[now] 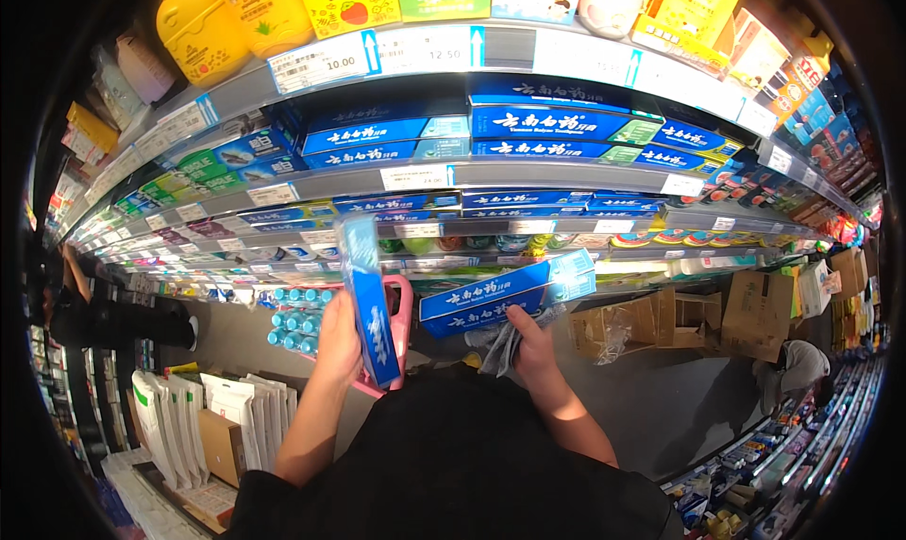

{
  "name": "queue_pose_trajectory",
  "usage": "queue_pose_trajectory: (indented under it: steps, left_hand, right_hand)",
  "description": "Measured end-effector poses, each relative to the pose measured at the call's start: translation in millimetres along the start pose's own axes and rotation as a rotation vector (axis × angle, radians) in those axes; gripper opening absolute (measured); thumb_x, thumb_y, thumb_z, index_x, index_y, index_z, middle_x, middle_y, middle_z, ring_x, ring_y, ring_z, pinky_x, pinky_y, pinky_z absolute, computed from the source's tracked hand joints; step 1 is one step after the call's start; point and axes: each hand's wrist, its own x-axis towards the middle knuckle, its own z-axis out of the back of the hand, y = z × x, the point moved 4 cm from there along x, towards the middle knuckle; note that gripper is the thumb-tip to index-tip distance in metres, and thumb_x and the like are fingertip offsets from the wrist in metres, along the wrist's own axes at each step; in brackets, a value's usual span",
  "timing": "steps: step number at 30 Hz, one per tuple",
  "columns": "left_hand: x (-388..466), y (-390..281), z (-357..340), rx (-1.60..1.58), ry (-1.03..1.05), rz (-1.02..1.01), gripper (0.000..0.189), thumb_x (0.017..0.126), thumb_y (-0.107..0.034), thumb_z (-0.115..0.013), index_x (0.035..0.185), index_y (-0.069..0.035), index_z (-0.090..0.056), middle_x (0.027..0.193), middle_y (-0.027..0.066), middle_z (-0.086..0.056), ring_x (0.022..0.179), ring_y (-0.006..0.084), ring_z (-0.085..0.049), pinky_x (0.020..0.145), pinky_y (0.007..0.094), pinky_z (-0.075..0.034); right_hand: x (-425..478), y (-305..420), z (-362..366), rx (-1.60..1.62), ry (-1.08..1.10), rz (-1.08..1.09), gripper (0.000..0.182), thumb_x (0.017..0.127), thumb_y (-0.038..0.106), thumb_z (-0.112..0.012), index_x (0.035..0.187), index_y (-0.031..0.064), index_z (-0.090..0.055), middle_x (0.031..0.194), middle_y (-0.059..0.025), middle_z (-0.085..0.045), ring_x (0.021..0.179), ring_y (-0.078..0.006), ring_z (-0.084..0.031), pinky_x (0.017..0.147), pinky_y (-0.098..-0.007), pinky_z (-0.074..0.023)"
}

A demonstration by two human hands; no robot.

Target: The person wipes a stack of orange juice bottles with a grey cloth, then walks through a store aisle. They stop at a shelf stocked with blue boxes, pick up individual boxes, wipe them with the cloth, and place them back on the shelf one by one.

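Observation:
My left hand (341,338) grips a blue toothpaste carton (374,313) held nearly on end, with a glossy pale upper end. In my right hand (532,338) are two blue Yunnan Baiyao toothpaste cartons (488,298), stacked long side to long side and tilted up to the right. A crumpled grey cloth (501,350) is bunched in the same hand, below the cartons. Ahead of my hands, more blue toothpaste cartons (566,126) are stacked on the store shelf (325,186), some on lower tiers too.
Yellow bottles (205,27) and boxes line the upper shelf. A pink basket (401,306) stands below my left hand, near blue-capped bottles (301,321). Opened cardboard boxes (637,321) lie at right. White packages (233,413) stand lower left. One person (106,321) is far left, another (793,374) at right.

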Motion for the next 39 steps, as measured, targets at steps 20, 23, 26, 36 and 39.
queue_pose_trajectory:
  steps: [20, 23, 26, 36, 39]
  left_hand:
    - [20, -137, -112, 0.543, 0.458, -0.662, 0.073, 0.059, -0.021, -0.096, 0.123, 0.003, -0.069, 0.140, 0.0157, -0.046, 0.126, 0.0233, -0.054, 0.105, 0.0359, -0.045]
    - [32, -153, -129, 0.576, 0.522, -0.642, 0.051, 0.069, -0.014, -0.085, 0.115, 0.003, -0.071, 0.129, 0.0114, -0.057, 0.106, 0.0150, -0.059, 0.113, 0.0382, -0.038]
    - [42, -162, -138, 0.541, 0.547, -0.615, 0.038, 0.080, -0.029, -0.080, 0.106, -0.002, -0.074, 0.090, 0.0019, -0.074, 0.094, 0.0128, -0.062, 0.125, 0.0471, -0.004]
    - [54, -150, -155, 0.360, 0.659, -0.672, 0.069, 0.071, -0.012, -0.091, 0.131, 0.008, -0.062, 0.169, 0.0194, -0.008, 0.128, 0.0193, -0.056, 0.103, 0.0330, -0.047]
    - [56, -145, -162, 0.443, 0.647, -0.700, 0.070, 0.071, -0.007, -0.091, 0.133, 0.008, -0.061, 0.169, 0.0214, -0.004, 0.127, 0.0200, -0.057, 0.101, 0.0321, -0.049]
  right_hand:
    - [85, 99, -140, -0.036, 0.195, 0.173, 0.033, 0.103, 0.022, -0.059, 0.129, 0.0028, -0.056, 0.114, -0.0086, -0.066, 0.102, -0.0181, -0.066, 0.090, -0.0361, -0.0537]
    - [88, 106, -137, -0.020, 0.244, 0.104, 0.037, 0.106, 0.031, -0.049, 0.128, 0.0025, -0.057, 0.111, -0.0113, -0.068, 0.101, -0.0217, -0.068, 0.087, -0.0382, -0.0562]
    - [93, 108, -134, -0.013, 0.253, 0.082, 0.041, 0.106, 0.035, -0.044, 0.127, 0.0024, -0.058, 0.108, -0.0128, -0.069, 0.097, -0.0236, -0.070, 0.085, -0.0394, -0.0575]
    - [108, 144, -136, 0.013, -0.050, 0.332, 0.034, 0.099, 0.024, -0.064, 0.123, -0.0004, -0.061, 0.113, -0.0131, -0.070, 0.101, -0.0232, -0.071, 0.089, -0.0385, -0.0586]
    - [109, 150, -139, 0.031, -0.108, 0.301, 0.027, 0.096, 0.019, -0.070, 0.114, 0.0009, -0.061, 0.105, -0.0109, -0.070, 0.087, -0.0217, -0.071, 0.074, -0.0379, -0.0603]
